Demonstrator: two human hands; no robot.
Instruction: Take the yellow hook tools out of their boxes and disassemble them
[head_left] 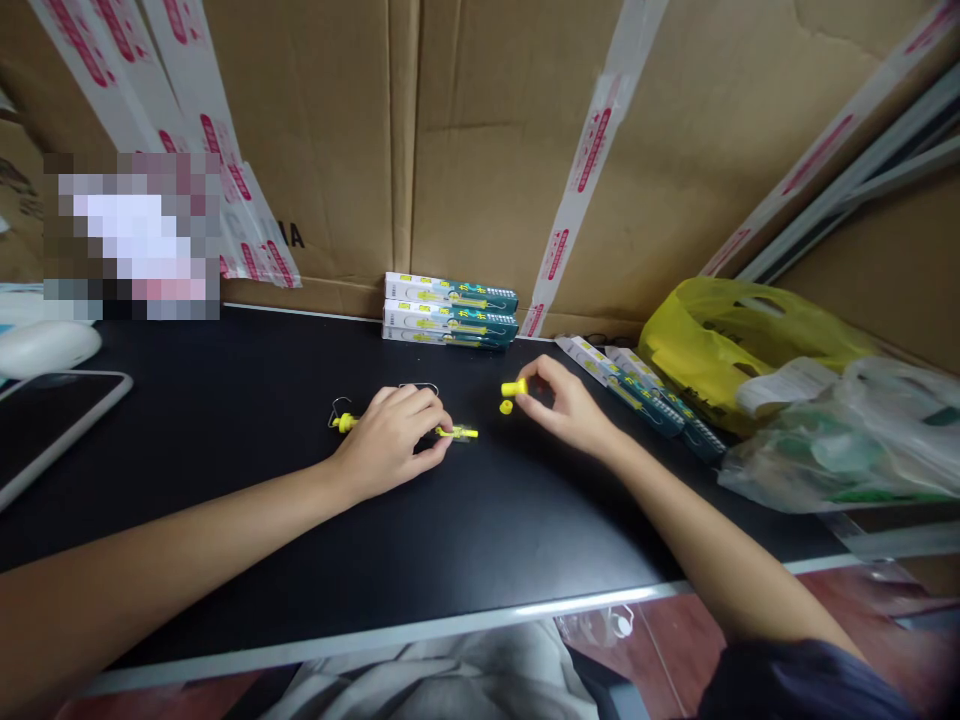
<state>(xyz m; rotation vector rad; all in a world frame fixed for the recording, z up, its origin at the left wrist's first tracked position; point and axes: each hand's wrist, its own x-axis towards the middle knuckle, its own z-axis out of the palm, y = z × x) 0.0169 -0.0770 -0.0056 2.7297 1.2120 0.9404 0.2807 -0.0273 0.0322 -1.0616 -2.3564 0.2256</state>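
Note:
My left hand (396, 432) is closed around a tubular spring scale (465, 433) with a clear barrel and yellow parts, lying low over the black tabletop. Its yellow end piece and bent wire hook (341, 418) stick out left of the hand; the palm hides its middle. Another curved wire shows just behind my knuckles. Between thumb and fingertips, my right hand (562, 405) pinches a yellow cap (514, 388), apart from the scale's right end. Just below that cap, a small yellow plug (506, 407) rests on the table.
Several printed boxes (450, 310) are stacked at the table's back edge against cardboard. More boxes (652, 392) lie at the right beside a yellow plastic bag (705, 330) and a clear bag (832, 450). A phone (56, 420) and white mouse (52, 347) lie left.

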